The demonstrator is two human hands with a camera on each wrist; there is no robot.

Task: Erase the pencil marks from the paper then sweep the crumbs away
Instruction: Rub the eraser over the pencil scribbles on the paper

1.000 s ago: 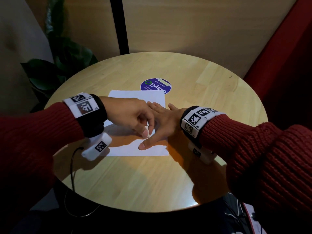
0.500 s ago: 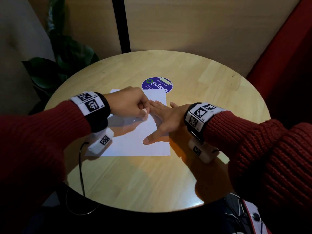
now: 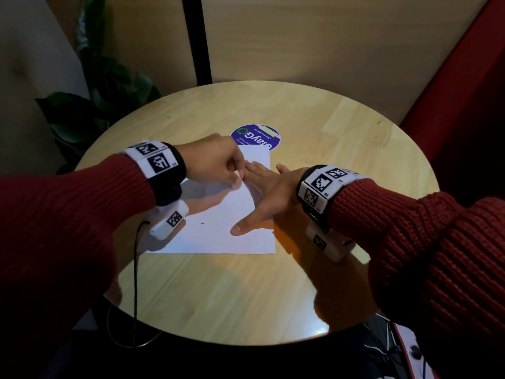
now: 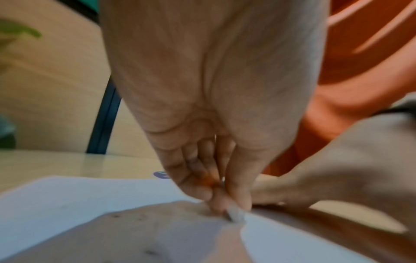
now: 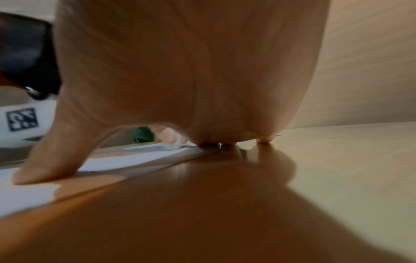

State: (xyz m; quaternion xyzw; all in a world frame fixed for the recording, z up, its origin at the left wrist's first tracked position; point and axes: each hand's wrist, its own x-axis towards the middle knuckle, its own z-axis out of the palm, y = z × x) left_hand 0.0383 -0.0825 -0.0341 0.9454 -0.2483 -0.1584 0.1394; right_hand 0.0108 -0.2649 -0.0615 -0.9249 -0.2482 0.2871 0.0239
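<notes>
Eraser at work on the paper, hands meeting at its far right part.

The paper (image 3: 218, 228) lies flat on the tabletop (image 3: 232, 291) under both hands. The right hand (image 3: 269, 195), fingers straight and spread, presses its right edge; the left hand (image 3: 216, 162) pinches a small white eraser (image 4: 235, 214) against the sheet, just beside the right fingertips (image 3: 250, 166). Beyond them sits a purple sticker (image 3: 257, 138).

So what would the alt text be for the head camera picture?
A left hand pinches a small white eraser against a paper sheet on a round wooden table, while the right hand lies flat holding the sheet.
</notes>
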